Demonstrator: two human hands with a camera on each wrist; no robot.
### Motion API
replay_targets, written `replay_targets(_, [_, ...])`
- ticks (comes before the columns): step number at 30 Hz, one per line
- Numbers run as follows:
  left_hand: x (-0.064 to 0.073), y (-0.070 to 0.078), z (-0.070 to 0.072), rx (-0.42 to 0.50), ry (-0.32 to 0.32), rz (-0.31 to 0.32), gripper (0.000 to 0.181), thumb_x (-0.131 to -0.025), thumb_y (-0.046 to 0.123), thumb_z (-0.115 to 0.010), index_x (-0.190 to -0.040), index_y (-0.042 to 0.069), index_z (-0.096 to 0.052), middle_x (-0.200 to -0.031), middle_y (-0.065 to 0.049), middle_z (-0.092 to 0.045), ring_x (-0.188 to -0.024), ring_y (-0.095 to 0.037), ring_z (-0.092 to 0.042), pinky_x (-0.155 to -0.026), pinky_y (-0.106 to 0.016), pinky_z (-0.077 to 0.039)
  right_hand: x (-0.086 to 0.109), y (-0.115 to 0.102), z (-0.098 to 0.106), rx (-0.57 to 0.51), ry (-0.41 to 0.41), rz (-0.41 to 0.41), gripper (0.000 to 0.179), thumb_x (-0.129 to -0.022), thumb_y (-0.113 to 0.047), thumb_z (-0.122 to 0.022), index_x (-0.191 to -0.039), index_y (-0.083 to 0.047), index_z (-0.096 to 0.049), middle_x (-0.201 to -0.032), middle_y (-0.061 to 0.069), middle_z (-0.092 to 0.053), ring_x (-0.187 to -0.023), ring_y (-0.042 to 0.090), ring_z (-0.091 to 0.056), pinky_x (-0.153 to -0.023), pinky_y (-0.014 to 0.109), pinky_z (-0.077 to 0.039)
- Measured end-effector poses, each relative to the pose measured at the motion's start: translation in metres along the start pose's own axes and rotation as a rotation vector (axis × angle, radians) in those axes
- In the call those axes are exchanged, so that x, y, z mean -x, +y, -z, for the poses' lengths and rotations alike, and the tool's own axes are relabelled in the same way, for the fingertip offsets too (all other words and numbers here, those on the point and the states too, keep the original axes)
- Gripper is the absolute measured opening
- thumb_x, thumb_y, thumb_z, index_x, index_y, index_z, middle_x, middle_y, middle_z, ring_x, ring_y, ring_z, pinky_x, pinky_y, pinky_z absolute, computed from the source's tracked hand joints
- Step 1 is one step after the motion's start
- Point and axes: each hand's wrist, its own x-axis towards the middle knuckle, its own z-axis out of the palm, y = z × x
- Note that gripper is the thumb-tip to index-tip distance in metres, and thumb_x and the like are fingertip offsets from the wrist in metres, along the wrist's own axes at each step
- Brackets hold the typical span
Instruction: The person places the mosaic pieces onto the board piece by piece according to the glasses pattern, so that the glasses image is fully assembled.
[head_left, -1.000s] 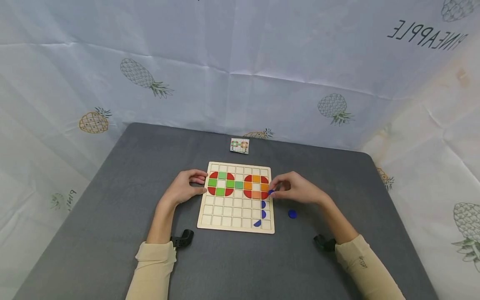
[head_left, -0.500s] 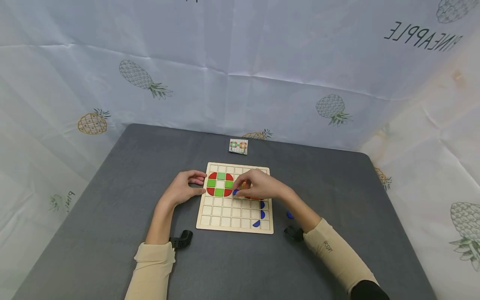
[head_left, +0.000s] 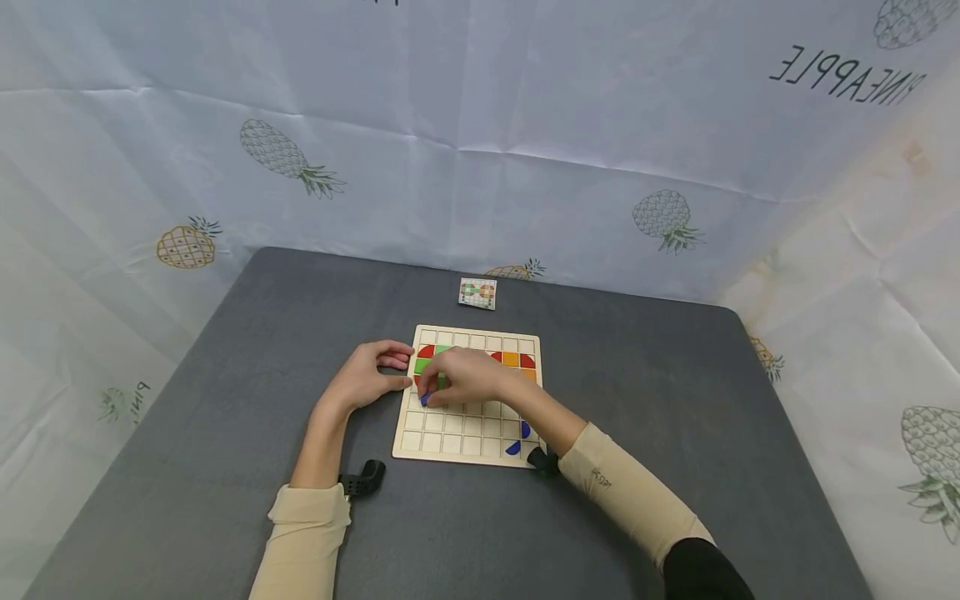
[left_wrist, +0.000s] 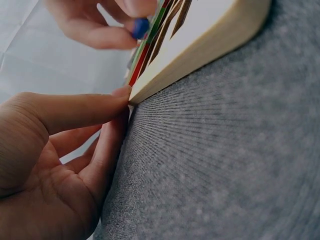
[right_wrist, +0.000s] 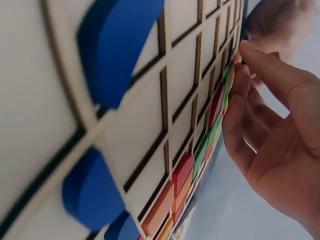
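A wooden grid board [head_left: 431,421] lies on the dark table, with coloured tiles set in its cells. Over the left part of the board, my right hand [head_left: 468,375] pinches a small blue piece [head_left: 425,400] between thumb and fingers. The same blue piece [left_wrist: 141,28] shows in the left wrist view, just above the board's edge. My left hand [head_left: 365,377] rests against the board's left side, its straight thumb [left_wrist: 85,111] touching the edge. Blue half-round pieces [head_left: 525,429] sit at the board's right, partly hidden by the right arm.
Beyond the board lies a small pattern card [head_left: 477,292] with a coloured design. Red tiles [head_left: 527,361] and orange tiles [head_left: 511,359] fill cells at the upper right. A pineapple-print cloth [head_left: 450,208] hangs behind the table.
My right hand has carried the blue piece leftward from the board's right edge to its left columns. The left hand stays in place. The right arm now covers the loose blue disc.
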Motion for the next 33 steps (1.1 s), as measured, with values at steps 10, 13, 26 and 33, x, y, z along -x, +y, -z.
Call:
replay_targets(10, [0.0004,0.0004,0.0007,-0.006,-0.005,-0.001,0.049,-0.095,0.001,-0.08,-0.142,-0.002,-0.066,-0.13,-0.024,-0.073,-0.12,-0.037,-0.07,-0.101,-0.045,-0.056,-0.0064,-0.0049,-0.0041,0.024,-0.039,0.002,0.015,-0.102,-0.015,-0.077,-0.116,-0.016,-0.083,-0.112,0.0,-0.079,-0.102,0.01,-0.069,-0.09,0.024,-0.055])
replay_targets(13, [0.0004,0.0007,0.0005,-0.007,-0.007,0.0,0.049,-0.095,0.001,-0.08,-0.142,-0.002,-0.066,-0.13,-0.024,-0.073,-0.12,-0.036,-0.07,-0.101,-0.044,-0.057,-0.0063,-0.0051,-0.0039,0.02,-0.037,-0.012,0.017,-0.102,-0.015,-0.077,-0.118,-0.016,-0.083,-0.112,-0.001,-0.079,-0.1,0.009,-0.069,-0.089,0.023,-0.055])
replay_targets(26, [0.0006,-0.0002,0.0009,-0.003,-0.008,0.005,0.05,-0.095,0.001,-0.08,-0.142,-0.002,-0.066,-0.13,-0.024,-0.073,-0.12,-0.036,-0.07,-0.101,-0.042,-0.056,-0.0091,-0.0059,-0.0036,0.024,-0.005,-0.017,0.015,-0.104,-0.011,-0.072,-0.11,-0.017,-0.084,-0.106,-0.003,-0.08,-0.088,0.007,-0.064,-0.084,0.023,-0.052])
replay_targets(33, [-0.0003,-0.0013,0.0011,0.0,-0.008,-0.002,0.05,-0.094,0.001,-0.081,-0.142,-0.002,-0.067,-0.13,-0.024,-0.073,-0.12,-0.036,-0.07,-0.101,-0.043,-0.056,-0.0065,-0.0043,-0.0033,0.01,-0.007,-0.007,0.018,-0.103,-0.007,-0.07,-0.112,-0.014,-0.084,-0.109,0.001,-0.08,-0.087,0.009,-0.065,-0.083,0.023,-0.053])
